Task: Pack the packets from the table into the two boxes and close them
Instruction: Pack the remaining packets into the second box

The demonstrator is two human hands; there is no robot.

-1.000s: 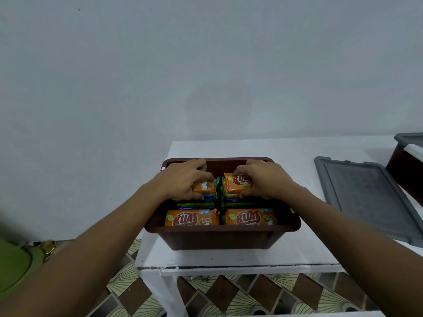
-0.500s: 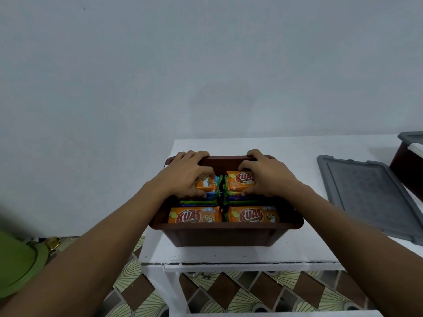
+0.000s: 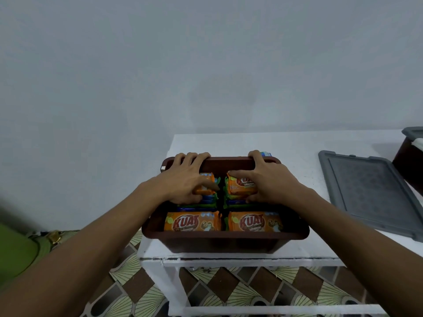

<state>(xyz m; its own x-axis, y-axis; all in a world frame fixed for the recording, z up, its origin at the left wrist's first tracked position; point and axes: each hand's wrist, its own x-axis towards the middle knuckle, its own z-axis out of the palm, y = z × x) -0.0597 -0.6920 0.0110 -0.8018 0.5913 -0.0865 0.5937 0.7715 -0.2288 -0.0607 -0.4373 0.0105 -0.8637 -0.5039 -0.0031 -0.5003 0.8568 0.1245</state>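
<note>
four orange kuat packets lie face-up in the brown box (image 3: 224, 242), which sits at the near left corner of the white table (image 3: 286, 145). we see the left hand (image 3: 185, 179) with its fingers hooked over the box's far rim and its thumb down on the back-left packet (image 3: 206, 187). the right hand (image 3: 267, 179) grips the same rim, thumb laid along the back-right packet (image 3: 241, 187). both rear packets top stacks of blue and green wrappers. the front-left packet (image 3: 192, 221) and front-right packet (image 3: 255, 223) lie side by side against the near wall, with no hand on them. a blue scrap (image 3: 266, 153) peeks from behind the far rim, just beside the right fingers. the grey lid (image 3: 370, 191) lies flat on the table to the right, apart from the box. a second dark box (image 3: 409, 163) stands at the right edge, cut off by the frame. patterned floor tiles (image 3: 229, 284) show below.
</note>
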